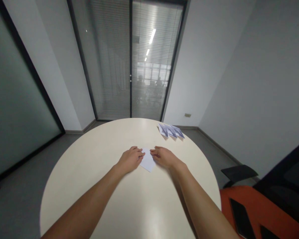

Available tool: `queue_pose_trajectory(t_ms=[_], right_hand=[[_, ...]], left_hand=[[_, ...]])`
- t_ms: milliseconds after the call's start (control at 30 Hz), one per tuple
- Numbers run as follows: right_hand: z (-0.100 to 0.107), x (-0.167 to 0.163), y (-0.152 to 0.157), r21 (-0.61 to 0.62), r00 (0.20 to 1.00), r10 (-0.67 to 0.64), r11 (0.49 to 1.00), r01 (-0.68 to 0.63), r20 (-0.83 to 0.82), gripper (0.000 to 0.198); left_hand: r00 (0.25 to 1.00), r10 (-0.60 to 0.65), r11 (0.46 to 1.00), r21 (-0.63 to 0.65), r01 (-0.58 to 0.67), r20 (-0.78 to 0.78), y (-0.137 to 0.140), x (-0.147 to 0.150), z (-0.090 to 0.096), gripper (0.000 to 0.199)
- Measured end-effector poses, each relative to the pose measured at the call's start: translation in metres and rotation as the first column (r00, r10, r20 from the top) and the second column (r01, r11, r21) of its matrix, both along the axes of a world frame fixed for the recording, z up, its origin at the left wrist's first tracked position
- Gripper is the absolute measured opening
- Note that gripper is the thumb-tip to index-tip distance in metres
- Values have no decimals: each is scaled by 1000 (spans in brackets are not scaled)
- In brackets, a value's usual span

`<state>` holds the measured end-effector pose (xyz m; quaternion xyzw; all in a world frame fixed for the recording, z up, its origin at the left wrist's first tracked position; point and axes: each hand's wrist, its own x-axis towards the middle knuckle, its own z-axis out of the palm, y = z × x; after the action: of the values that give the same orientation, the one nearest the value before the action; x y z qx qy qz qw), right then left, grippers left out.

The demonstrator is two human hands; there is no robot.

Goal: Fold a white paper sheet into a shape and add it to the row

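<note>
A small white piece of folded paper point(148, 163) lies on the round table in front of me, one corner pointing toward me. My left hand point(131, 159) is closed at its left edge, with the fingertips on the paper. From the other side, my right hand point(165, 157) grips the right edge, thumb and fingers drawn together. The fingers cover both upper sides of the paper, so its full outline is hidden.
Several folded white papers point(171, 131) sit in an overlapping row near the far right rim of the pale round table point(94, 149). An orange chair point(266, 212) with dark flat objects on its seat stands at the right. Beyond are glass panels with blinds point(109, 59).
</note>
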<state>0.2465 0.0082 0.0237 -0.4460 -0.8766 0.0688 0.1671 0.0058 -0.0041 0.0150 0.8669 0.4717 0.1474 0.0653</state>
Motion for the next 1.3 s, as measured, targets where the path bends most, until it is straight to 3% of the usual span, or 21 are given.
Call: queue_pose_trajectory(t_ms=[133, 367, 633, 967, 1300], right_hand=[[8, 6, -5, -97, 996, -80, 992, 82, 30, 29], [14, 8, -5, -84, 987, -147, 985, 152, 67, 24], [19, -5, -12, -25, 993, -54, 998, 57, 102, 26], [8, -20, -15, -12, 994, 97, 995, -97, 54, 35], [23, 0, -11, -136, 994, -80, 987, 89, 71, 27]], left_hand=[[998, 50, 999, -11, -51, -32, -2, 1, 3, 35], [994, 98, 995, -4, -98, -53, -5, 1, 8, 33], [993, 108, 994, 2, -108, -52, -3, 5, 7, 37], [988, 139, 989, -33, -142, -66, -6, 7, 12, 34], [991, 79, 996, -28, -82, -104, -6, 3, 12, 33]])
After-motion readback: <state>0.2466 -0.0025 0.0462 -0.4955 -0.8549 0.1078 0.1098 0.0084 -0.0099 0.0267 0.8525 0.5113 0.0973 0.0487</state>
